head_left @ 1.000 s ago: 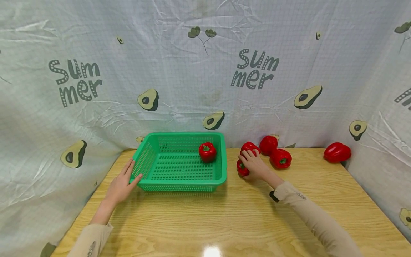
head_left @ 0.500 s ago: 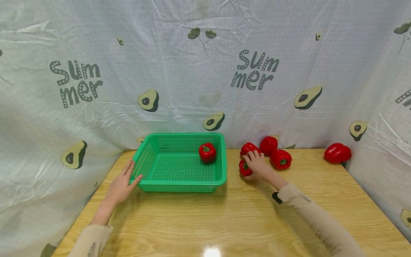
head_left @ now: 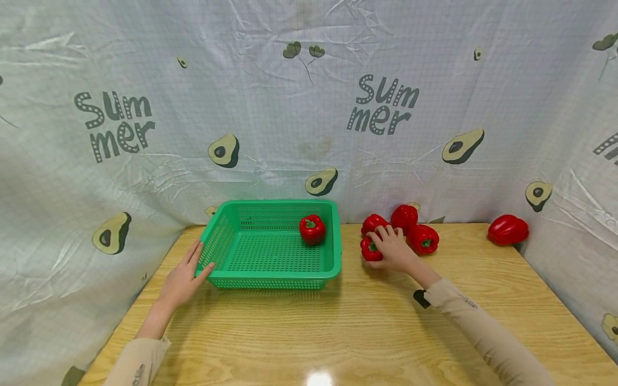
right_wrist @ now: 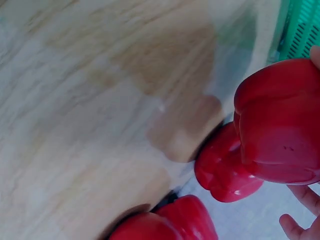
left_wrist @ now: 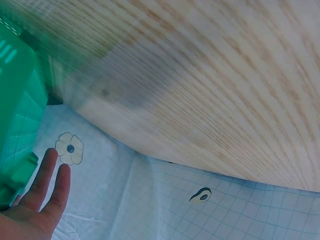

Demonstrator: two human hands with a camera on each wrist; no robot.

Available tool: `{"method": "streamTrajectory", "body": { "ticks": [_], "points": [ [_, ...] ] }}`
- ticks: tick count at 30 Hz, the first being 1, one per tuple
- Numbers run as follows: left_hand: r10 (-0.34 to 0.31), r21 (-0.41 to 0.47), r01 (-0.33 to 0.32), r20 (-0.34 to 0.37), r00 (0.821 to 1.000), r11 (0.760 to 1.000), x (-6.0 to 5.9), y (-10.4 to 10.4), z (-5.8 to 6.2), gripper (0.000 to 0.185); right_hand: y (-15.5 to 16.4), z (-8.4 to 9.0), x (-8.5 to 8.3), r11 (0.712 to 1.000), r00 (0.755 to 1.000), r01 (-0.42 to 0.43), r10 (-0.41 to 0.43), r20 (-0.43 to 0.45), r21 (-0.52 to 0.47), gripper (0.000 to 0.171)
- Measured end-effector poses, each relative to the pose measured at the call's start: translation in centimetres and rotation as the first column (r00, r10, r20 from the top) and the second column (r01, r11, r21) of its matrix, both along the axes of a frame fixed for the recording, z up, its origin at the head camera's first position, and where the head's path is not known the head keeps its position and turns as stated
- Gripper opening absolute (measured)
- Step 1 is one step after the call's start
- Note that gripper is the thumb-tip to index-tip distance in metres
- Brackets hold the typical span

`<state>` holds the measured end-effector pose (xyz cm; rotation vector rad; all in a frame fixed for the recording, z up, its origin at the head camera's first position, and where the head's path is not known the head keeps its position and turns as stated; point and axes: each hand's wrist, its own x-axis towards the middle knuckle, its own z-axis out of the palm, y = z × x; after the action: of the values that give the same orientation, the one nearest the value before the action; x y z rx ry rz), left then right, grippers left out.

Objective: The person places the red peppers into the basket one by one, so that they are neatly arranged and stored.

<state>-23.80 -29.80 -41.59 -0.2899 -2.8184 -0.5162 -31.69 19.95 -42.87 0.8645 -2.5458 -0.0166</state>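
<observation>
Right hand [head_left: 393, 251] now farther right, fingers round glossy red pepper [head_left: 369, 250]; green stem.

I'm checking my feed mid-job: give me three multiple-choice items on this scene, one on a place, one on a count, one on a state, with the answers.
1. Where does the left hand rest?
A. against the basket's left corner
B. inside the basket
C. on a pepper

2. How many red peppers lie in the green basket?
A. none
B. one
C. three

3. What is the right hand doing?
A. lying flat on bare table
B. holding the basket rim
C. gripping a pepper beside the basket

Answers:
1 A: the fingers lie straight against the basket's near left corner.
2 B: a single pepper in the basket sits by its far right wall.
3 C: the fingers curl round the gripped pepper, right of the basket, next to two more by the backdrop.
</observation>
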Motion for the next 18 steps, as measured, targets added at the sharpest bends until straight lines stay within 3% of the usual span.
{"method": "streamTrajectory", "body": {
  "ticks": [9,18],
  "points": [
    [-0.008,0.01,0.008,-0.009,1.0,1.0,0.0,-0.1,0.0,0.067,-0.8,1.6,0.0,0.998,0.995,-0.034,0.03,-0.096,-0.043,0.064],
    [-0.007,0.007,0.007,-0.005,1.0,1.0,-0.1,-0.1,-0.1,0.068,-2.1,3.8,-0.1,0.996,0.994,-0.059,0.053,-0.097,-0.065,0.062]
  ]
}}
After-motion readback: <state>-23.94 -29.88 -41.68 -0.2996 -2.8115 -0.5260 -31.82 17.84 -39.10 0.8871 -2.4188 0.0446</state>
